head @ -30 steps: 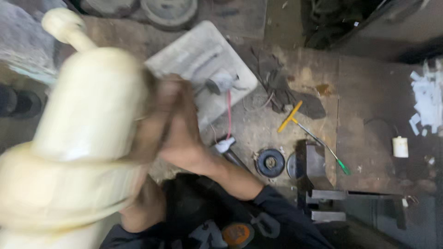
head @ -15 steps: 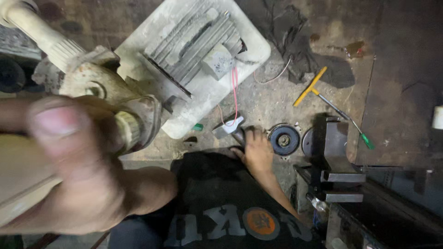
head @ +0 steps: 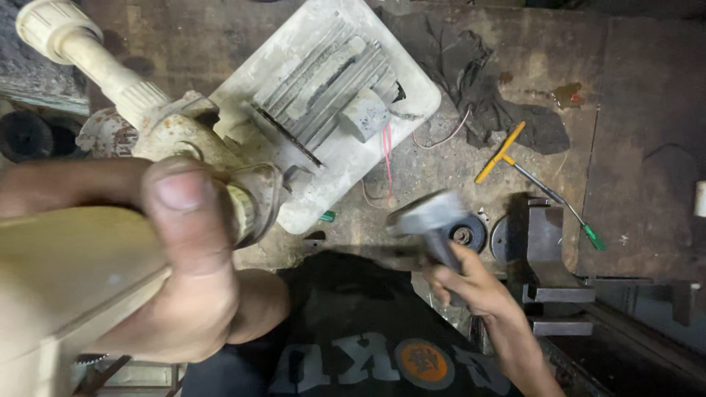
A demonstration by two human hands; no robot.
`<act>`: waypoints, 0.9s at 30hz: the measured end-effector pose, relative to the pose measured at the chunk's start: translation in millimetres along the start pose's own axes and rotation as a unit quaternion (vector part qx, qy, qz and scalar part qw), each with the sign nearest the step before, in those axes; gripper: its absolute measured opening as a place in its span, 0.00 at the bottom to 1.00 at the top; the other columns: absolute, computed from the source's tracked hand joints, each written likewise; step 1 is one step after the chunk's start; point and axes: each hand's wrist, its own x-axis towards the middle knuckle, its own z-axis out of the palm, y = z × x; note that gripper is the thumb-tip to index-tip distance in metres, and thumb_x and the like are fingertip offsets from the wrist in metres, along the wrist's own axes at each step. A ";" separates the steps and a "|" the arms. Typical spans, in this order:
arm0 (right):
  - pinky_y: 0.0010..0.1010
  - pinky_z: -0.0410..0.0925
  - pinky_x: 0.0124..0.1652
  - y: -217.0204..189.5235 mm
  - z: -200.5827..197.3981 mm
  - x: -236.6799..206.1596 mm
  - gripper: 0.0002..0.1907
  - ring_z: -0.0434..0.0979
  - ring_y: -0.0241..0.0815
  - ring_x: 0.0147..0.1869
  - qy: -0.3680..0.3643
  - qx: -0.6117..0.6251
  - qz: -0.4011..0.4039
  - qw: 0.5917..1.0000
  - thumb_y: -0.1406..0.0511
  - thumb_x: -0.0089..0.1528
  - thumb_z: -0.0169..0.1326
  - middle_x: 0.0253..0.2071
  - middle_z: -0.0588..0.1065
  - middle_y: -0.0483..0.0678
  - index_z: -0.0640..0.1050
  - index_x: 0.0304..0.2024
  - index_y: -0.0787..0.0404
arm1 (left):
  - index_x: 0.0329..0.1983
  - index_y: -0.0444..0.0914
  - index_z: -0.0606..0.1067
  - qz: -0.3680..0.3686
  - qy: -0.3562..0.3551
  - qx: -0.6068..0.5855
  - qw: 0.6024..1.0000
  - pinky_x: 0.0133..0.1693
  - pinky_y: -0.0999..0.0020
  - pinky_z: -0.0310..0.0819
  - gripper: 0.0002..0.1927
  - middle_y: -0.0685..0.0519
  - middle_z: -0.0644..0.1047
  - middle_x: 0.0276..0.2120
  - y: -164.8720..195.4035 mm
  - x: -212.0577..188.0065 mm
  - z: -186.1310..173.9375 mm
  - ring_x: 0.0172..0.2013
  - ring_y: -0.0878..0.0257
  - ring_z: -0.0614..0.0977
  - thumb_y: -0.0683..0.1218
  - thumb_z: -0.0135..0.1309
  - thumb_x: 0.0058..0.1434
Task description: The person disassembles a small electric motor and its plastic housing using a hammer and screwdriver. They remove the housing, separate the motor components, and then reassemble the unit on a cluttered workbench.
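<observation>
The right hand [head: 463, 283] has its fingers wrapped around the handle of a hammer [head: 426, 220] — its blurred head sits above the knuckles, over the floor's lower middle beside a black disc [head: 468, 234]. The left hand [head: 184, 272], thumb pressed down, grips a cream pipe [head: 66, 287] close to the camera. Half a second ago the right hand lay low on the floor, without the hammer raised.

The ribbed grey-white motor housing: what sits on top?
On the ribbed grey-white motor housing sits a small grey box with red wires trailing down. Whatever is underneath stays hidden.
</observation>
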 end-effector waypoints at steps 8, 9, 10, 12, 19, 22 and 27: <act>0.34 0.66 0.19 -77.4 34.5 57.1 0.10 0.67 0.38 0.19 -0.197 0.324 -0.083 0.922 0.63 0.69 0.56 0.22 0.67 0.45 0.70 0.41 0.63 | 0.53 0.36 0.78 0.016 -0.005 0.006 1.000 0.28 0.69 0.51 0.07 0.50 0.70 0.29 2.9 5.5 -5.8 0.23 0.64 0.66 0.39 0.60 0.74; 0.34 0.66 0.19 -86.3 46.7 65.9 0.11 0.67 0.38 0.19 -0.201 0.347 -0.065 0.914 0.63 0.68 0.56 0.22 0.67 0.45 0.70 0.40 0.64 | 0.52 0.36 0.78 0.021 -0.027 0.015 0.999 0.28 0.69 0.52 0.07 0.52 0.69 0.28 3.2 5.5 -7.2 0.23 0.64 0.67 0.39 0.60 0.73; 0.34 0.66 0.19 -92.2 60.0 74.5 0.11 0.67 0.39 0.19 -0.205 0.370 -0.044 0.905 0.63 0.68 0.55 0.21 0.67 0.45 0.70 0.40 0.64 | 0.51 0.35 0.78 0.026 -0.049 0.024 0.998 0.28 0.68 0.53 0.07 0.53 0.69 0.27 1.6 5.8 -7.9 0.22 0.64 0.67 0.39 0.59 0.72; 0.32 0.65 0.18 -97.0 84.5 91.3 0.10 0.68 0.37 0.18 -0.228 0.381 0.011 0.896 0.63 0.66 0.55 0.19 0.67 0.43 0.70 0.41 0.64 | 0.51 0.37 0.78 0.014 -0.042 0.029 0.999 0.28 0.68 0.54 0.07 0.53 0.69 0.26 0.7 4.8 -7.4 0.22 0.63 0.67 0.40 0.60 0.71; 0.28 0.61 0.18 -104.3 45.2 80.9 0.10 0.65 0.34 0.19 -0.089 0.293 0.056 0.950 0.63 0.67 0.54 0.20 0.66 0.42 0.70 0.34 0.61 | 0.51 0.41 0.78 -0.020 -0.014 0.045 0.999 0.26 0.67 0.56 0.09 0.53 0.70 0.24 -4.8 -18.0 0.4 0.21 0.62 0.68 0.43 0.60 0.68; 0.26 0.62 0.21 -119.4 39.1 69.7 0.16 0.64 0.33 0.21 -0.013 0.381 -0.113 0.918 0.59 0.70 0.55 0.22 0.66 0.41 0.69 0.32 0.59 | 0.51 0.43 0.78 -0.025 -0.016 0.056 0.998 0.26 0.66 0.57 0.10 0.53 0.71 0.24 -10.9 -30.4 -4.4 0.20 0.61 0.68 0.44 0.61 0.67; 0.26 0.63 0.20 -140.4 93.0 93.2 0.15 0.66 0.33 0.20 -0.131 0.370 -0.105 0.914 0.58 0.70 0.58 0.23 0.67 0.42 0.70 0.40 0.62 | 0.49 0.45 0.78 -0.056 -0.006 0.096 0.994 0.25 0.64 0.59 0.10 0.54 0.70 0.21 8.1 -4.0 -0.5 0.18 0.60 0.68 0.46 0.61 0.65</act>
